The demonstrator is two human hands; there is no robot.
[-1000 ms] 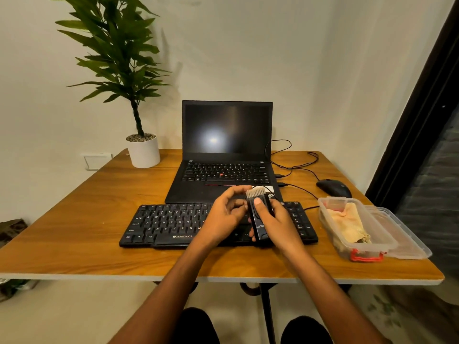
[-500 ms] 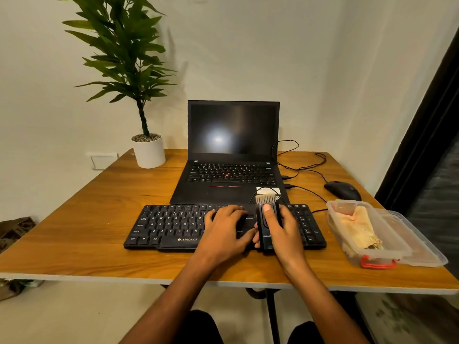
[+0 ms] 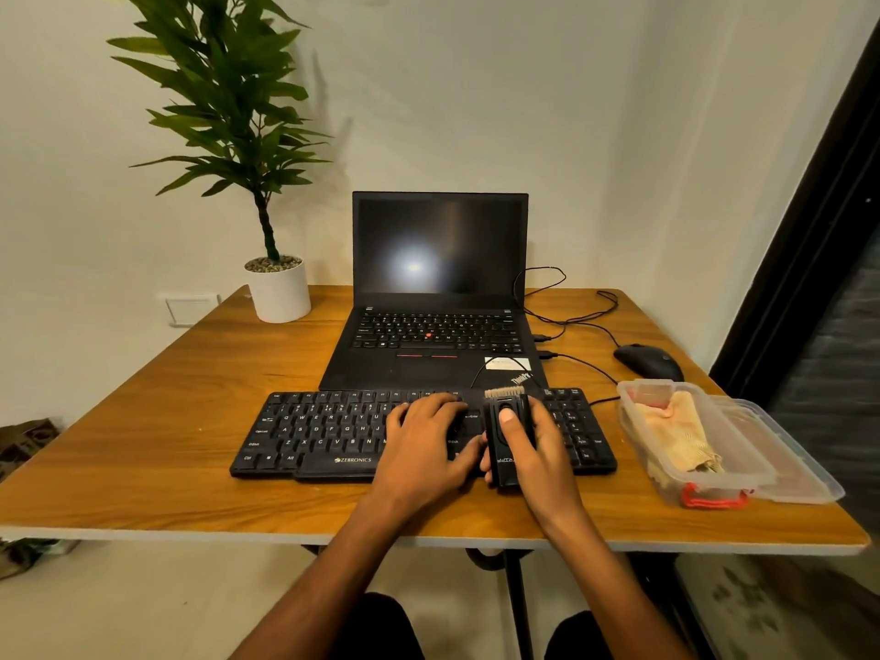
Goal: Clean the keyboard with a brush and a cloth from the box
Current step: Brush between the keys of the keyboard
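A black keyboard (image 3: 333, 433) lies across the front of the wooden table (image 3: 143, 469). My right hand (image 3: 533, 445) grips a black brush (image 3: 505, 421) with pale bristles pointing away from me, held over the right part of the keys, thumb on top of its handle. My left hand (image 3: 424, 440) rests flat on the keys just left of the brush, fingers spread, holding nothing. At the right stands an open clear plastic box (image 3: 638, 397) with a beige cloth (image 3: 676, 431) inside.
An open black laptop (image 3: 438, 297) sits behind the keyboard, with cables (image 3: 571, 316) running right to a black mouse (image 3: 647, 362). The box's lid (image 3: 800, 473) lies beside the box. A potted plant (image 3: 278, 288) stands at the back left corner.
Both hands have come down from above the keyboard. The left hand has let go of the brush and now lies on the keys; the brush sits lower over the keyboard.
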